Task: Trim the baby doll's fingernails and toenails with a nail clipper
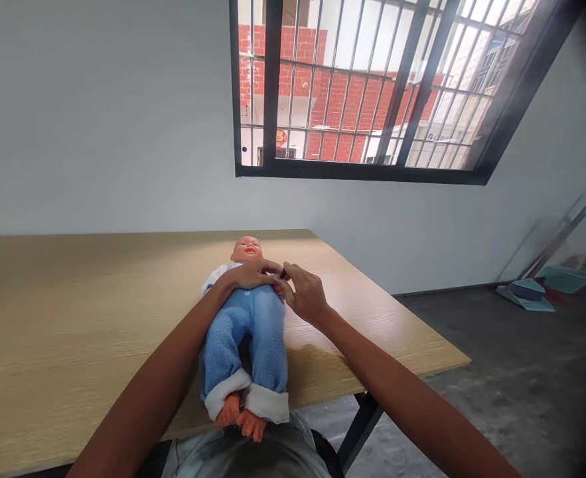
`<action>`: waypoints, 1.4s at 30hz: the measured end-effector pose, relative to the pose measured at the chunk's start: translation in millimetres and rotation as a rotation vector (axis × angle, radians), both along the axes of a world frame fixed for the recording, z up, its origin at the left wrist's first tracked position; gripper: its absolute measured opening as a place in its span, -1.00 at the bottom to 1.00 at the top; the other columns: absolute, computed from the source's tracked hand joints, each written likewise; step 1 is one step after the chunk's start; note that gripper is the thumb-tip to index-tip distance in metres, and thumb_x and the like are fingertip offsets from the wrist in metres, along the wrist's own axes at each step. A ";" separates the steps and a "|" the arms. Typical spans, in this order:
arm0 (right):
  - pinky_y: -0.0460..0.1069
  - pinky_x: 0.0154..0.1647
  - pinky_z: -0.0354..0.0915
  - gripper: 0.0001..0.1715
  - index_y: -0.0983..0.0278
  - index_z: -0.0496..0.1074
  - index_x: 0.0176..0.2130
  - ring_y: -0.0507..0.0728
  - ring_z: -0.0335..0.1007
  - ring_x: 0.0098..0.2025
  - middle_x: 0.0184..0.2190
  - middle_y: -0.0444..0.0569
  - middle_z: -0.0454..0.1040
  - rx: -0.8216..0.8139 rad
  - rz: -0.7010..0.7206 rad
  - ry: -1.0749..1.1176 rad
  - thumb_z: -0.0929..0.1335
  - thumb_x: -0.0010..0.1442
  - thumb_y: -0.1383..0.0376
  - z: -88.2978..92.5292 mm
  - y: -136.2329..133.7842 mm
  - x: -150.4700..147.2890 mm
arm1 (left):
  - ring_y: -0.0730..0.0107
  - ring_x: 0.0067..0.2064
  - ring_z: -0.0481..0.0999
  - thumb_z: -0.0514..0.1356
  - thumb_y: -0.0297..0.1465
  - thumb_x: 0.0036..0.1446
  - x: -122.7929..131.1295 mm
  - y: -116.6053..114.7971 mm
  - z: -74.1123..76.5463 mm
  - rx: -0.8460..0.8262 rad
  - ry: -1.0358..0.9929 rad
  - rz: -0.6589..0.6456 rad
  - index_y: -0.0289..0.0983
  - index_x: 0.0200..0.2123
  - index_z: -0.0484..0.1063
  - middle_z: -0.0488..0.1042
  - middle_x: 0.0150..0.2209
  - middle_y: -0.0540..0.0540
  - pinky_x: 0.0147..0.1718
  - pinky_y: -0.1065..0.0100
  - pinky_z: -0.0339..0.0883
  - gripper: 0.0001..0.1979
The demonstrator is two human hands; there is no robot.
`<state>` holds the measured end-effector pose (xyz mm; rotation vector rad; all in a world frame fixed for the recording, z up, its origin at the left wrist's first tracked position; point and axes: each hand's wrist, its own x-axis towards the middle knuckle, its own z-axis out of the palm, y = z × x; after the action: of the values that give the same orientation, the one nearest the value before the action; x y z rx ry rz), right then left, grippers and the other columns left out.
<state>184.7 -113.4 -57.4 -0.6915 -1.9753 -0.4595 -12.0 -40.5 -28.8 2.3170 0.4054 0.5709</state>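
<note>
Your doll (pixel 247 332) lies face-up near the surface's (pixel 73 318) near edge with its feet hanging over it, so a tug toward you could slide it into your lap. Your left hand (pixel 253 274) rests on its chest with fingers flat and close together, while your right hand (pixel 306 295) pinches a small dark piece (pixel 283 272) just beside them; I can't tell what it is, and a slip there could drop it. Your left fingertips crowd that pinch, and the barred window (pixel 372 86) and floor clutter (pixel 526 292) sit well apart.
</note>
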 end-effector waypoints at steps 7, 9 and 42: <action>-0.03 -0.33 0.41 -0.81 0.30 0.38 -0.02 0.08 0.52 -0.35 -0.33 -0.08 0.54 -0.018 0.017 0.032 0.28 0.45 0.24 0.6 -2.1 -1.8 | 0.34 -0.19 0.55 0.26 -0.20 0.32 -0.5 -0.1 1.3 0.039 0.021 0.022 -0.35 -0.19 0.50 0.54 -0.22 -0.08 -0.13 0.21 0.49 -0.72; -0.04 -0.34 0.40 -0.84 0.26 0.36 -0.03 0.10 0.53 -0.36 -0.36 -0.08 0.55 -0.031 0.018 0.050 0.29 0.42 0.25 -0.3 -1.5 -1.2 | 0.33 -0.17 0.56 0.26 -0.21 0.33 -0.1 -2.3 1.9 0.035 0.030 0.031 -0.35 -0.20 0.50 0.55 -0.21 -0.08 -0.10 0.19 0.49 -0.72; 0.04 -0.21 0.47 -0.61 0.19 0.29 0.17 0.14 0.53 -0.26 -0.24 -0.03 0.56 -0.195 0.130 0.055 0.31 0.38 0.29 -1.2 -0.5 3.3 | 0.36 -0.22 0.53 0.27 -0.18 0.30 -2.7 -1.2 -2.1 0.110 0.078 0.138 -0.34 -0.21 0.50 0.54 -0.24 -0.07 -0.15 0.23 0.47 -0.70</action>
<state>188.0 -113.8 -58.6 -0.6835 -2.0153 -0.1689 -14.7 -41.6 -30.9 2.4356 0.5875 0.5838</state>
